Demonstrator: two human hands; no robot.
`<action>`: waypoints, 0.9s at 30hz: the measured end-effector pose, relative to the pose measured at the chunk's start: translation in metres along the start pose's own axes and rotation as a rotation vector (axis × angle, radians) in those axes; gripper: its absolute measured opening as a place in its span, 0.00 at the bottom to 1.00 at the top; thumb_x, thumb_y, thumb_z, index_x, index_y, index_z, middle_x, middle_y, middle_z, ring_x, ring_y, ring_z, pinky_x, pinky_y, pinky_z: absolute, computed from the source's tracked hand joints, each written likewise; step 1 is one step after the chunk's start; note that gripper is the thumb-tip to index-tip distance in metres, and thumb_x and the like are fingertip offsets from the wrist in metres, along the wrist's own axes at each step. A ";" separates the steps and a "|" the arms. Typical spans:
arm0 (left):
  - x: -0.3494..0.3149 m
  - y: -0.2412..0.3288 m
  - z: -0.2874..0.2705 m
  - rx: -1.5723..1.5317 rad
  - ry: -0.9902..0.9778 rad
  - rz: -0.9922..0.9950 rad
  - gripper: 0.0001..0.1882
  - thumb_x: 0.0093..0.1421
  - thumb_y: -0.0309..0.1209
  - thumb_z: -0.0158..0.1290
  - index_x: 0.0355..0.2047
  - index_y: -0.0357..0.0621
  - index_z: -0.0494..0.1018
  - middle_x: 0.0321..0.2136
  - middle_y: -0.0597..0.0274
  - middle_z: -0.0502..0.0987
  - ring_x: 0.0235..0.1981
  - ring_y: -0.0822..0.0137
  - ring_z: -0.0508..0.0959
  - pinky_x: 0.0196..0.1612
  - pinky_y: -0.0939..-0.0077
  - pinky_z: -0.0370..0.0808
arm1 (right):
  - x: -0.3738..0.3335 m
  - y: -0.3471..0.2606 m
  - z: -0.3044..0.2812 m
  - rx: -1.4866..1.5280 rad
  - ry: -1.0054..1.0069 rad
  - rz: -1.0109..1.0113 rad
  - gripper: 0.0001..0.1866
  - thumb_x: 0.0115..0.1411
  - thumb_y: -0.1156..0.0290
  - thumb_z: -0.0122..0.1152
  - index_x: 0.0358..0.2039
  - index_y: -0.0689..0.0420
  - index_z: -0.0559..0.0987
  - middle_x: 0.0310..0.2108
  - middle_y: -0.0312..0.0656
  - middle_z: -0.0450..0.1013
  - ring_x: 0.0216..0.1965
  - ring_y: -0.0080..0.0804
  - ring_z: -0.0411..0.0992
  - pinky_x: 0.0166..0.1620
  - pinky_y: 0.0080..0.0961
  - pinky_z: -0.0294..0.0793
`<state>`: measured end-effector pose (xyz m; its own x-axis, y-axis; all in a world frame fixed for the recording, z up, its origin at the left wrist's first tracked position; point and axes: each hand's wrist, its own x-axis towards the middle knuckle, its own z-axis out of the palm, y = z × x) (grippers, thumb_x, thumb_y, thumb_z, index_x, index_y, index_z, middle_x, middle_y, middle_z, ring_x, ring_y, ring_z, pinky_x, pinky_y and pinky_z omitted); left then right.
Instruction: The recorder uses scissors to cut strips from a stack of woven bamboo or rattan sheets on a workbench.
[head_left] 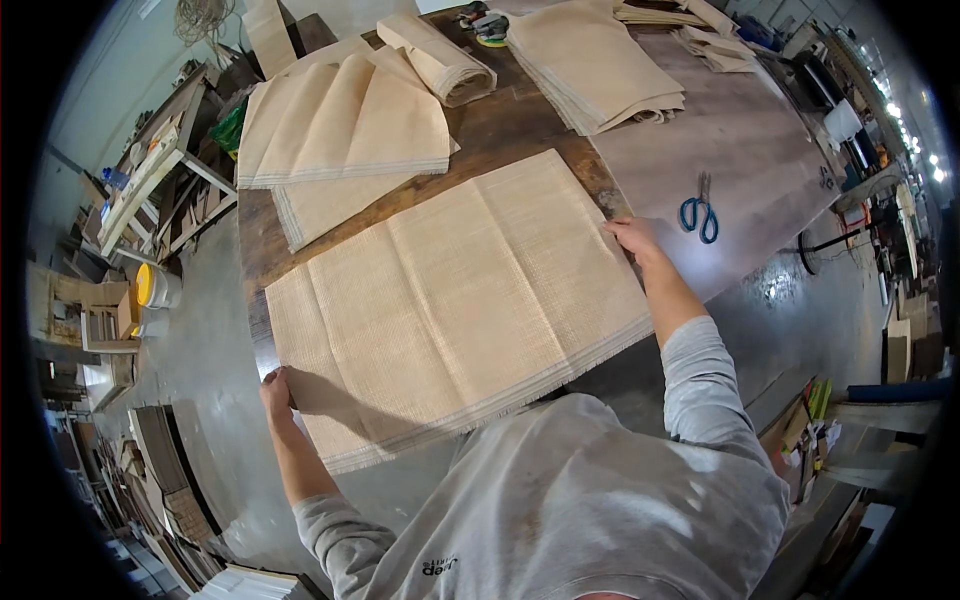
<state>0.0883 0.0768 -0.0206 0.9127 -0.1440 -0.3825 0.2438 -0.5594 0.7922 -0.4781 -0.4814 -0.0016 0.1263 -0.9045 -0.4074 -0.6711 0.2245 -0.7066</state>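
Note:
A wide beige woven fabric sheet (450, 300) with fold creases and a frayed near edge lies in front of me, partly over the table's near side. Its left edge is pinched by my left hand (276, 390), close to the near left corner. My right hand (634, 240) grips the right edge, farther from me. Both hands' fingers are closed, with some fingertips hidden beneath the cloth. Scissors with blue handles (700, 212) lie to the right of my right hand.
More beige fabric pieces (345, 125) lie at the table's far left beside a fabric roll (445, 65). A fabric stack (595, 65) rests at the far right of the brown table (530, 120). Left on the floor stands a yellow-and-white bucket (158, 287) near a workbench (155, 190).

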 end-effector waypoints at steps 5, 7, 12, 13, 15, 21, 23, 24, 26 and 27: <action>0.004 -0.005 -0.002 0.049 -0.006 0.078 0.14 0.57 0.32 0.59 0.38 0.33 0.79 0.31 0.57 0.80 0.33 0.66 0.78 0.35 0.71 0.74 | 0.012 0.012 0.001 -0.009 0.014 -0.035 0.20 0.54 0.62 0.68 0.44 0.61 0.82 0.40 0.45 0.79 0.39 0.34 0.75 0.44 0.29 0.72; -0.003 0.001 -0.002 0.066 -0.003 0.084 0.14 0.57 0.32 0.59 0.38 0.33 0.79 0.31 0.57 0.80 0.33 0.66 0.78 0.35 0.71 0.74 | 0.009 0.010 0.003 0.011 0.018 -0.065 0.20 0.54 0.63 0.68 0.43 0.62 0.82 0.40 0.45 0.79 0.39 0.34 0.75 0.44 0.28 0.71; -0.014 0.031 0.000 -0.114 0.039 -0.032 0.16 0.58 0.34 0.59 0.43 0.36 0.76 0.33 0.61 0.78 0.33 0.70 0.76 0.33 0.72 0.73 | 0.031 0.027 -0.007 0.328 -0.129 0.045 0.21 0.56 0.63 0.63 0.46 0.63 0.81 0.42 0.47 0.79 0.43 0.39 0.76 0.47 0.31 0.72; -0.019 0.039 -0.011 -0.148 -0.021 -0.044 0.13 0.60 0.35 0.58 0.41 0.42 0.74 0.32 0.66 0.76 0.32 0.72 0.74 0.31 0.75 0.71 | 0.023 0.013 -0.008 0.327 -0.138 0.041 0.21 0.56 0.63 0.63 0.46 0.63 0.81 0.42 0.47 0.79 0.43 0.39 0.76 0.47 0.31 0.72; -0.033 0.066 -0.024 -0.191 -0.081 -0.001 0.09 0.60 0.36 0.57 0.36 0.46 0.73 0.28 0.69 0.74 0.30 0.74 0.73 0.31 0.76 0.70 | 0.000 -0.021 -0.024 0.387 -0.220 -0.023 0.18 0.57 0.65 0.62 0.46 0.60 0.80 0.40 0.40 0.78 0.40 0.33 0.74 0.44 0.29 0.70; -0.059 0.149 -0.033 -0.291 -0.125 0.107 0.07 0.65 0.36 0.53 0.39 0.49 0.73 0.35 0.70 0.75 0.40 0.73 0.74 0.44 0.71 0.69 | -0.028 -0.099 -0.055 0.612 -0.203 -0.167 0.13 0.62 0.64 0.59 0.44 0.54 0.81 0.37 0.34 0.77 0.37 0.25 0.72 0.40 0.21 0.67; -0.057 0.169 -0.039 -0.371 -0.135 0.114 0.09 0.66 0.36 0.51 0.43 0.50 0.72 0.40 0.71 0.75 0.45 0.72 0.72 0.51 0.63 0.65 | -0.021 -0.112 -0.069 0.660 -0.162 -0.190 0.13 0.62 0.63 0.58 0.44 0.53 0.80 0.37 0.33 0.77 0.38 0.24 0.72 0.42 0.22 0.68; -0.050 0.166 -0.050 -0.428 -0.152 0.132 0.10 0.67 0.38 0.50 0.46 0.51 0.72 0.43 0.72 0.74 0.48 0.73 0.71 0.56 0.61 0.59 | -0.017 -0.116 -0.078 0.782 -0.154 -0.183 0.13 0.63 0.63 0.58 0.44 0.53 0.80 0.37 0.32 0.77 0.38 0.24 0.73 0.42 0.23 0.69; -0.046 0.160 -0.064 -0.483 -0.125 0.122 0.11 0.66 0.38 0.50 0.46 0.51 0.71 0.43 0.72 0.75 0.48 0.73 0.71 0.55 0.62 0.60 | -0.024 -0.123 -0.091 0.893 -0.155 -0.149 0.12 0.64 0.63 0.58 0.45 0.52 0.80 0.40 0.31 0.77 0.43 0.24 0.73 0.45 0.25 0.69; -0.045 0.161 -0.067 -0.525 -0.111 0.101 0.12 0.66 0.39 0.51 0.47 0.52 0.71 0.43 0.73 0.75 0.47 0.73 0.71 0.55 0.63 0.60 | -0.024 -0.123 -0.095 0.899 -0.157 -0.153 0.12 0.64 0.63 0.58 0.45 0.52 0.80 0.40 0.31 0.77 0.43 0.24 0.73 0.45 0.25 0.69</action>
<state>0.1089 0.0480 0.1563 0.9070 -0.2768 -0.3175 0.3136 -0.0595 0.9477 -0.4680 -0.5214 0.1500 0.3086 -0.9026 -0.3003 0.1719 0.3634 -0.9156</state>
